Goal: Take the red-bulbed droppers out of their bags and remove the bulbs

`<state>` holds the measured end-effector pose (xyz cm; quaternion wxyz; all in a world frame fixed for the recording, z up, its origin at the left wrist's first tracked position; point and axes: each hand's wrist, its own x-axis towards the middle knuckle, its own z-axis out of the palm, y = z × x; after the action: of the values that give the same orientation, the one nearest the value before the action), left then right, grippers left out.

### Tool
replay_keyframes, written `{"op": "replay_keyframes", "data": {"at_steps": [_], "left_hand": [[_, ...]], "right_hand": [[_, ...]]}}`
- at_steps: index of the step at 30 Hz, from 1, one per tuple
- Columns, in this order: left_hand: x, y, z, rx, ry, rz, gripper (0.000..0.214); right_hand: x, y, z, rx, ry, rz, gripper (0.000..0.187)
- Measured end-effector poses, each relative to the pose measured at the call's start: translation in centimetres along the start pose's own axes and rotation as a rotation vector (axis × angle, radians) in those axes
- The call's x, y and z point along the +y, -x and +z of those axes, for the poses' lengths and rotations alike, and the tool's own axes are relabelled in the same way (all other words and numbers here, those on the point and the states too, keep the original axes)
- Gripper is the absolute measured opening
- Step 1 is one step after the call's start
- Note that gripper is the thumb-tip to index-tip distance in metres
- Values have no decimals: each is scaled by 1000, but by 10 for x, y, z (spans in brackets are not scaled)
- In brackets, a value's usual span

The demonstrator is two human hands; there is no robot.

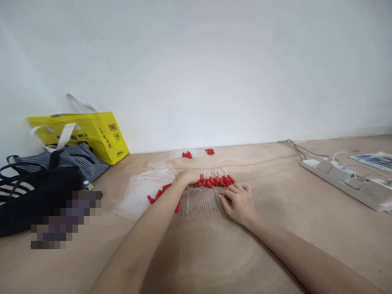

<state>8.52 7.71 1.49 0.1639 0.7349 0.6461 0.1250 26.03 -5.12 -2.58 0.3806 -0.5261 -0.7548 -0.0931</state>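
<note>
Across the wooden table lies a row of glass droppers with red rubber bulbs, their clear tubes pointing away from me. In front of that row, several bare glass tubes lie side by side. My left hand is at the left end of the red bulbs, its fingertips mostly hidden. My right hand rests at the right end of both rows, fingers loosely bent and thumb apart from them, with nothing visible in it. Loose red rubber bulbs lie beside my left forearm, partly covered by it.
Clear plastic bags lie on the left. Farther back, red bulbs sit on another clear bag. A yellow bag, a striped bag and a black bag stand left. A power strip with plugs lies right.
</note>
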Motion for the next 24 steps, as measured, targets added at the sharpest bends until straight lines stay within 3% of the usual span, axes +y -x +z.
{"op": "replay_keyframes", "data": {"at_steps": [4, 8, 11, 13, 16, 19, 21, 24], "left_hand": [[-2, 19, -12, 28, 83, 7, 20], [-6, 67, -18, 56, 220, 111, 31], [-8, 105, -10, 49, 334, 208, 29], [-8, 122, 1, 66, 531, 305, 25], [-5, 132, 17, 120, 673, 366, 21], [-5, 131, 25, 154, 631, 422, 20], [-9, 128, 24, 276, 562, 416, 22], [-23, 127, 16, 696, 413, 308, 38]], "right_hand": [[-1, 0, -2, 17, -28, 12, 21], [-8, 1, -5, -5, -90, 45, 22], [-20, 3, -8, -72, -195, 56, 19], [-28, 4, -9, -139, -274, 31, 20], [-35, 6, -7, -260, -383, 9, 24], [-33, 7, -2, -295, -461, 40, 33], [-28, 7, 0, -239, -440, 67, 33], [-21, 4, -2, -108, -270, 21, 22]]}}
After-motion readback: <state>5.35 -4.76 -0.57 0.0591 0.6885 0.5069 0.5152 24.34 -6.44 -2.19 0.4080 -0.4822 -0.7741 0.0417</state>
